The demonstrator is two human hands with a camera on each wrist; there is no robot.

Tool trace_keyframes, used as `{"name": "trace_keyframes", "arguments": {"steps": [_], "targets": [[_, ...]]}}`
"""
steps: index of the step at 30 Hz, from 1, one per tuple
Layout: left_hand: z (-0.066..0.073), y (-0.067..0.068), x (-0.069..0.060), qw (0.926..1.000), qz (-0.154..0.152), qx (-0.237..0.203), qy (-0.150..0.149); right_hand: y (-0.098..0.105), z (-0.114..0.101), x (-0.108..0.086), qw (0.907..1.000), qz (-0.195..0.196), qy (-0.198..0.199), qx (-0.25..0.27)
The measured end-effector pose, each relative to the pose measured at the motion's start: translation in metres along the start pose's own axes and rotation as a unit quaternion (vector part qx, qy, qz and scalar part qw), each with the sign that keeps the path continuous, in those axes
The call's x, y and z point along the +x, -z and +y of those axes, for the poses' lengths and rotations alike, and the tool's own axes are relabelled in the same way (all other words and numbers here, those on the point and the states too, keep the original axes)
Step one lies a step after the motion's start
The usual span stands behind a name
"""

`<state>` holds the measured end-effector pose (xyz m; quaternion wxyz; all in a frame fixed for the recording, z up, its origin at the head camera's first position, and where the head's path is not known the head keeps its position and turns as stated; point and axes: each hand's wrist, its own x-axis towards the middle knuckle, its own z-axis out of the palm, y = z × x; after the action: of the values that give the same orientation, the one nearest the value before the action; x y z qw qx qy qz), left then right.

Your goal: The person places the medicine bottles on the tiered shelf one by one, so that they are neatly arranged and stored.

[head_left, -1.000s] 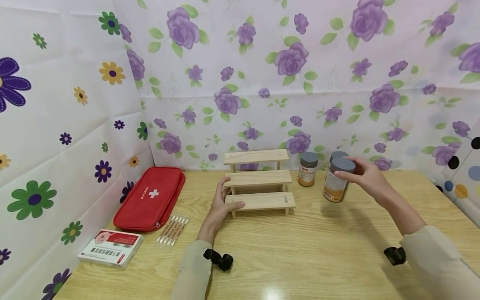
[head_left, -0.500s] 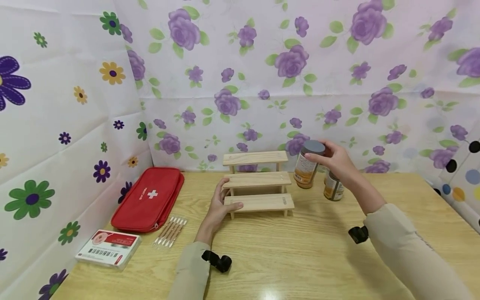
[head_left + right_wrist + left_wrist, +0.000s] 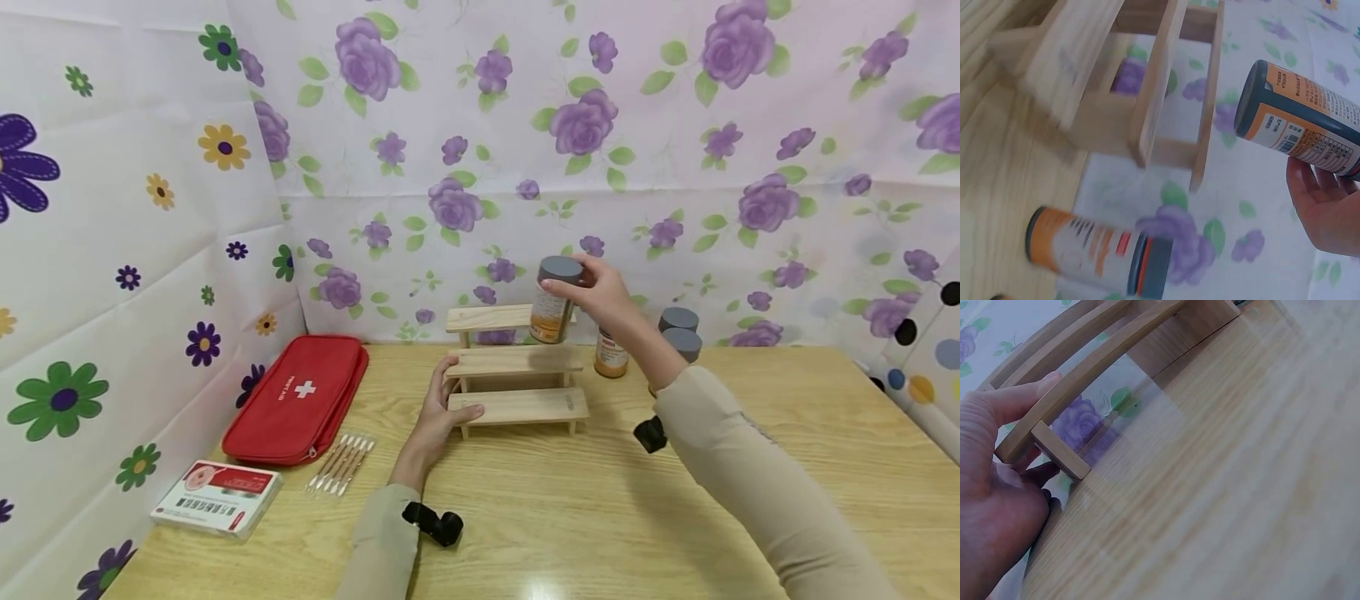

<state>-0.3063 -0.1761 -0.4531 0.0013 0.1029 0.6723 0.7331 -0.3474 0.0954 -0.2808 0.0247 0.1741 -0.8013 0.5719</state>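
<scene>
A three-step wooden shelf (image 3: pixel 517 361) stands on the table; my left hand (image 3: pixel 438 408) grips its left end, thumb over the lowest step. The left wrist view shows that hand (image 3: pixel 1004 450) around the end of the wooden shelf (image 3: pixel 1085 375). My right hand (image 3: pixel 607 296) holds a grey-lidded bottle (image 3: pixel 550 312) by its top, raised above the middle step and in front of the top one. In the right wrist view the bottle (image 3: pixel 1304 119) hangs clear of the shelf (image 3: pixel 1154 81), with fingers of my right hand (image 3: pixel 1329 206) beneath its side.
Another bottle (image 3: pixel 611 357) stands just right of the shelf, with two more grey-lidded bottles (image 3: pixel 681 342) partly behind my right forearm. At the left lie a red first-aid pouch (image 3: pixel 296 400), a pack of cotton swabs (image 3: pixel 341 465) and a white-and-red box (image 3: pixel 217 497).
My right hand has carried its bottle leftward and up, from among the other bottles to over the shelf. The left hand keeps its grip on the shelf.
</scene>
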Motion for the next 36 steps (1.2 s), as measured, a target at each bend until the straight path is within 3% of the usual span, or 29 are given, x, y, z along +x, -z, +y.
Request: {"name": "trace_keyframes", "arguments": {"steps": [5,11,18,36], "targets": [[0.000,0.000,0.000,1.0000,-0.002,-0.007,0.002,-0.026,-0.011,0.017,0.9994,-0.008,0.011,0.031],[0.002,-0.001,-0.001,0.9999,0.003,-0.010,-0.004,-0.056,-0.017,0.037,0.9989,0.013,0.013,0.044],[0.002,-0.001,-0.001,0.9999,0.002,-0.008,-0.008,-0.084,-0.017,0.054,0.9989,0.035,0.004,0.030],[0.003,-0.001,-0.002,1.0000,0.002,0.000,0.003,-0.110,-0.012,0.068,0.9987,0.051,0.006,-0.001]]}}
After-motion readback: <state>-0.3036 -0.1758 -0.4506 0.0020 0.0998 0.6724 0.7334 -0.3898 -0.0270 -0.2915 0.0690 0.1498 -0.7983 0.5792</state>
